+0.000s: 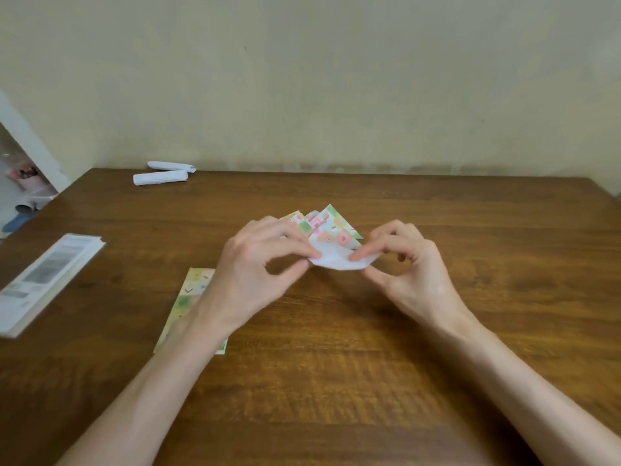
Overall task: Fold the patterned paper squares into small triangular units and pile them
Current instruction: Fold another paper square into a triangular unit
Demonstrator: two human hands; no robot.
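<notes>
Your two bare forearms reach in from the near edge over the brown wooden surface (336, 381). Under your left forearm lies a stack of patterned paper squares (190, 297), flat on the wood, with pale green, yellow and pink checks; the small marks on them are too blurred to read.

Just beyond, your left hand (258, 264) and right hand (410, 267) meet over the middle of the surface. Each has a narrow grip, thumb and forefinger pinched on one end of the paper being folded (339, 258), white side toward you, with its patterned flap rising behind. It is lifted a little off the wood.

Right behind your hands, points of folded patterned triangles (299, 218) stick up, partly hidden by your left fingers.

At the left edge sits a white booklet or pack (47, 280) with grey printed blocks; the print cannot be read.

Far back on the left, near the wall (336, 79), two rolls of white paper (161, 178) lie side by side.
</notes>
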